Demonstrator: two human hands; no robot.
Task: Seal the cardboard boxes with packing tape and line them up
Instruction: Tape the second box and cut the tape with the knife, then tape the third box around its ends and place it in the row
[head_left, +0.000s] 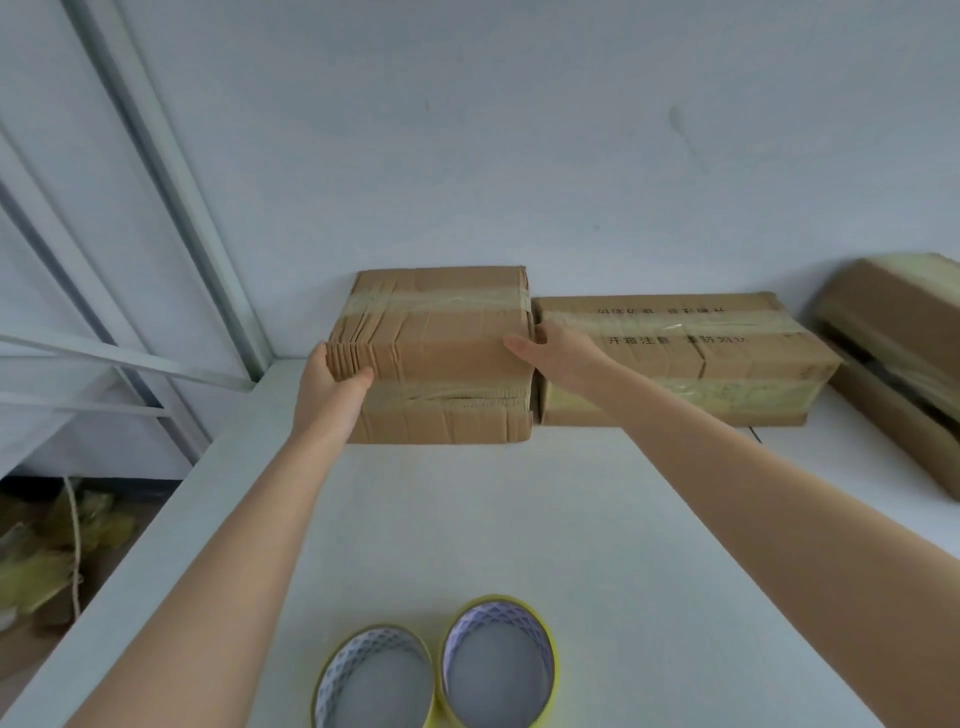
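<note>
Closest in, a yellow tape roll (374, 680) and a second tape roll (498, 657) lie flat side by side at the near edge of the white surface (571, 519), right under the forearms. A careless draw-back of the elbows could sweep one off. Further out, the left grip (332, 379) is clasped round the near left corner of the taped box (441, 353), thumb on top and fingers wrapped down the left side. The right grip (558, 351) sits against the box's right edge, one digit over the top and the rest down in the narrow gap beside the printed box (675, 358). Whether those fingers curl round the edge is hidden, so I cannot tell if that side is clamped or merely pressing. The taped box rests on the surface with its back at the wall (519, 156), just beside the printed box and seemingly a little forward of it. Pushing it right to close the gap could pinch the fingers or shunt the neighbour out of line. Sliding it left risks overhang, since the surface's left edge is near. The corner is creased and the tape wrinkled, so a hard squeeze might crush the card or lift a strip. Farthest right, a third box (893, 364) lies at an angle, out of the row.
</note>
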